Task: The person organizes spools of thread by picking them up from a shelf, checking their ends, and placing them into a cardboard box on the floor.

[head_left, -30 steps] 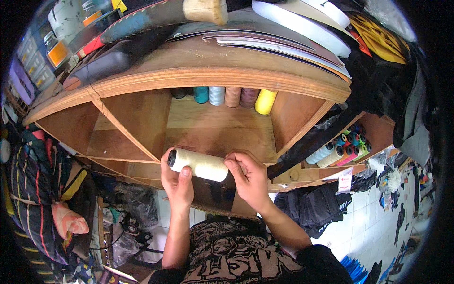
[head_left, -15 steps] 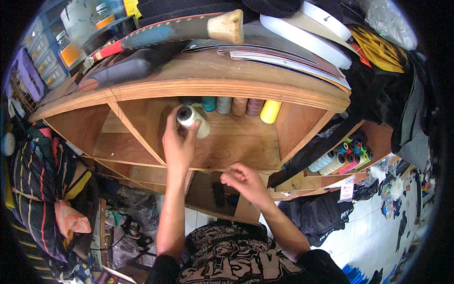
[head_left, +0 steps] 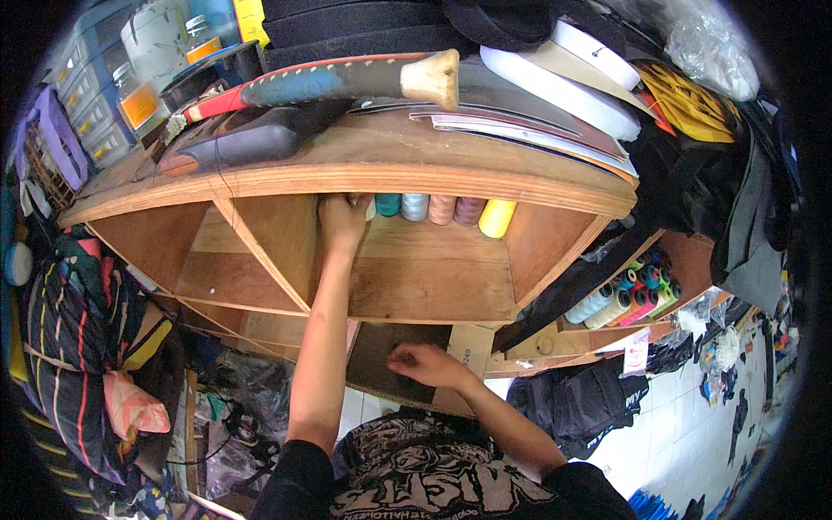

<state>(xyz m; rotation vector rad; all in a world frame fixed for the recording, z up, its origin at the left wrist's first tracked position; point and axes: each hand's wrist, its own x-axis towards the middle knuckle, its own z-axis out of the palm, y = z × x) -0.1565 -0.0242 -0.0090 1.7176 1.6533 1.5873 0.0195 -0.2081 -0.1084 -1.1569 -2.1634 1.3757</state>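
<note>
Deep inside the wooden shelf compartment, my left hand (head_left: 342, 225) is closed around a white thread cone (head_left: 371, 209). Only a narrow strip of the cone shows past my fingers. To its right, along the back, stand a teal cone (head_left: 388, 204), a light blue cone (head_left: 415, 207), a pinkish-brown cone (head_left: 442, 210), a purple-brown cone (head_left: 469, 211) and a yellow cone (head_left: 497, 218). My right hand (head_left: 426, 364) hovers below the compartment's front edge, fingers curled in, with nothing visible in it.
Above the cones runs the shelf top (head_left: 347, 169), which carries a long tool handle (head_left: 329, 82), papers (head_left: 529, 139) and white rolled bands (head_left: 555, 91). A divider (head_left: 260, 251) borders the compartment on the left. More thread cones (head_left: 624, 295) stand on a lower shelf at right.
My left hand has carried the white cone back into the compartment, up to the row beside the teal cone. My right hand has dropped slightly and drawn its fingers in.
</note>
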